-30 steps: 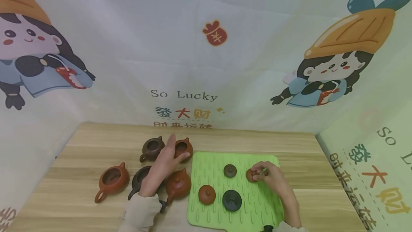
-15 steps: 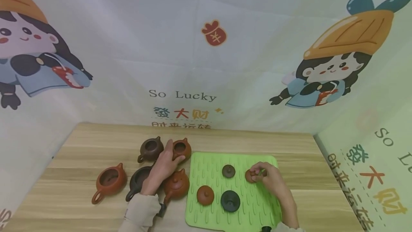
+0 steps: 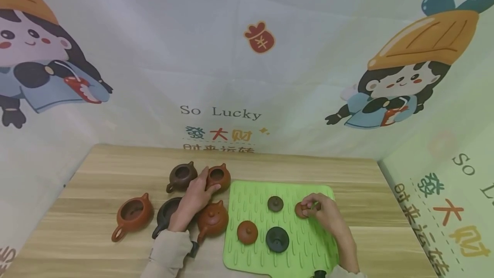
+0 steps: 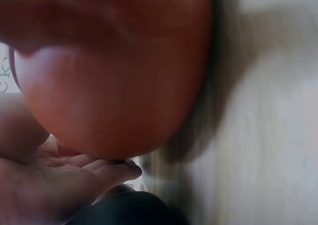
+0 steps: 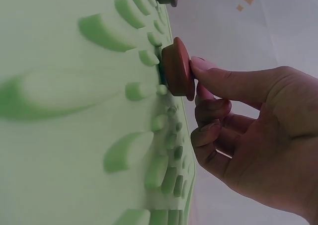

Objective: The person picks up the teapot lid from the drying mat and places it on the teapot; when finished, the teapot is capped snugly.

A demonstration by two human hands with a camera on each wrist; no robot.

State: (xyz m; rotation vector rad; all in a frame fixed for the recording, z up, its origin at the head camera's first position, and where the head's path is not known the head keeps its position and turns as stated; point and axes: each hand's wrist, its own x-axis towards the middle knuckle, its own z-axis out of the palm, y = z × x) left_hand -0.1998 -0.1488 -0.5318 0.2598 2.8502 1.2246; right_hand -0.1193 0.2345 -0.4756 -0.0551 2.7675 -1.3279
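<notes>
My left hand (image 3: 196, 192) grips a small lidless orange-brown clay teapot (image 3: 218, 176), with finger and thumb at its near left side. In the left wrist view a big rounded orange-brown teapot body (image 4: 119, 96) covers much of the picture, and my left hand (image 4: 54, 180) shows at lower left. My right hand (image 3: 322, 211) pinches the top of a small reddish-brown teapot lid (image 3: 302, 210) at the green mat (image 3: 308, 248). In the right wrist view thumb and forefinger meet at that lid (image 5: 176, 70), whose underside is by the mat's ridges. The fingertips hide its knob.
Left of the mat are a dark brown teapot (image 3: 183, 177), a black teapot (image 3: 167, 211) partly behind my wrist, an orange teapot (image 3: 135, 213) and a lidded teapot (image 3: 214, 219). A brown lid (image 3: 275, 203), reddish lid (image 3: 247, 232) and black lid (image 3: 277, 239) lie on the mat.
My left fingers, stretched past the small teapot a second ago, have drawn in against its side. The right hand stays at the lid. The view shifts slightly.
</notes>
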